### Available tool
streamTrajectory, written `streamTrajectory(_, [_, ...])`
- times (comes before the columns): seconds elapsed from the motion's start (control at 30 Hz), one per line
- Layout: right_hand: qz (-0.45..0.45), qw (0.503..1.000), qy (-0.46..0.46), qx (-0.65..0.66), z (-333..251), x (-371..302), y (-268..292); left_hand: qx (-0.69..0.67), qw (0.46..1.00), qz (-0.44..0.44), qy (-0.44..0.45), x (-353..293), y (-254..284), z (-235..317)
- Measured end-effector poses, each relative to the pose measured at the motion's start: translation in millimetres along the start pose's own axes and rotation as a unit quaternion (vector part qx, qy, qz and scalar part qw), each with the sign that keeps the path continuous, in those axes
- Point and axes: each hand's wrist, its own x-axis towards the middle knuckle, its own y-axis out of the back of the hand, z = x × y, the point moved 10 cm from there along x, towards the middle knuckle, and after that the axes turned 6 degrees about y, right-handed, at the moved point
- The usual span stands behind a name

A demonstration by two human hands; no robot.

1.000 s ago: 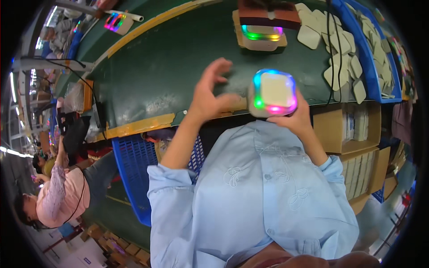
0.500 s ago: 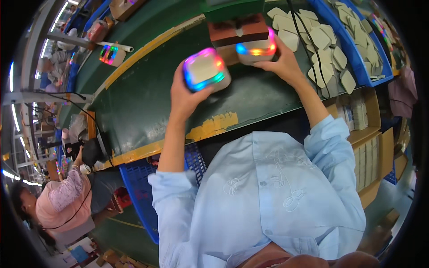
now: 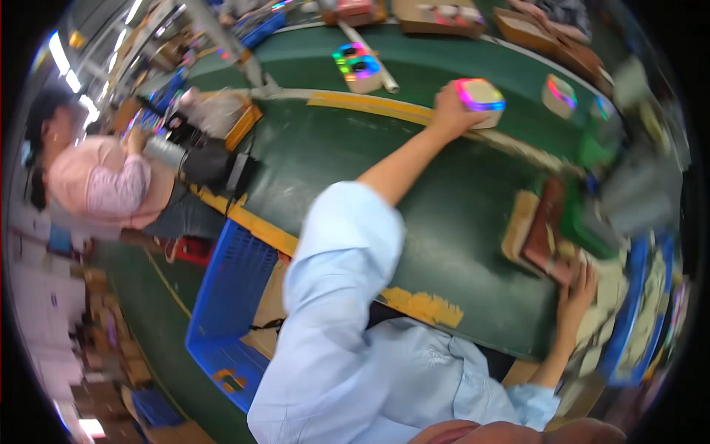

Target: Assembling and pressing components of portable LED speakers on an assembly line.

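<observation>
My left hand (image 3: 448, 117) reaches out to the far side of the bench, closed around a rounded-square white box (image 3: 484, 95) with a glowing multicoloured ring round its top. The box is at the seam between the green bench and the green belt; I cannot tell if it rests there. To the right, my right hand (image 3: 577, 296) is by the end of a reddish-brown block (image 3: 546, 229), fingers stretched and somewhat blurred, with no lit box visible in it. A beige slab (image 3: 519, 222) lies against the block. Pale square pads (image 3: 608, 288) lie beside that hand.
Other lit boxes stand on the belt: one with two dark rounds (image 3: 358, 68), another farther right (image 3: 560, 96). A white tube (image 3: 370, 55) lies there too. A blue crate (image 3: 225, 311) stands below the bench edge. At left sits a co-worker (image 3: 122, 181) in pink.
The view has swung left. My left hand has carried its lit box away to the far side of the bench. The lit box my right hand held is no longer visible in that hand.
</observation>
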Motion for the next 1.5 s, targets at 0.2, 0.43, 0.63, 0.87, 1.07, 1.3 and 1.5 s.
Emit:
streamTrajectory(0.2, [0.015, 1.000, -0.009, 0.026, -12, 11, 8, 0.339, 0.932, 0.125, 0.032, 87, 63, -93])
streamTrajectory(0.43, [0.086, 0.977, 0.045, -0.192, -21, -1, 27, 0.435, 0.879, 0.081, 0.178, 82, 141, -180])
streamTrajectory(0.63, [0.014, 0.989, 0.030, -0.144, -67, -96, 25, 0.500, 0.855, -0.066, 0.122, 81, 122, -171])
streamTrajectory(0.87, [-0.061, 0.993, 0.029, 0.098, -131, -60, 10, 0.215, 0.928, 0.136, 0.272, 69, 185, -193])
streamTrajectory(1.07, [-0.055, 0.989, 0.024, 0.134, -138, -50, 4, 0.349, 0.920, 0.112, 0.138, 77, 191, -191])
streamTrajectory(1.3, [-0.020, 0.992, 0.019, 0.124, -131, -53, 14, 0.472, 0.881, 0.038, 0.002, 87, 165, -146])
streamTrajectory(1.5, [0.018, 0.992, -0.003, 0.121, -125, -75, 30, 0.306, 0.945, 0.113, 0.016, 23, 181, -60])
